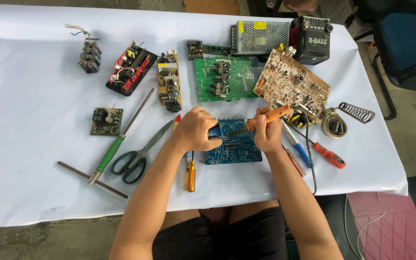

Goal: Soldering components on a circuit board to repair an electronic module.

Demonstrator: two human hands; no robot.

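Right hand (267,133) grasping orange soldering iron (269,117), left hand (196,129) clenched on blue circuit board (233,143) — tip touching board

Right hand (267,132) closed around orange soldering iron (269,116), tip angled down-left onto blue circuit board (234,143). Left hand (196,129) wrapped over a dark part at the board's left edge. Board flat on white table cover (34,144). Left of the hands: black-handled scissors (138,155), green-handled T-wrench (106,156), orange screwdriver (190,174). Right of the hands: red screwdriver (329,155), coiled iron stand (356,112). Beyond: green circuit board (224,79), tan circuit board (291,84).
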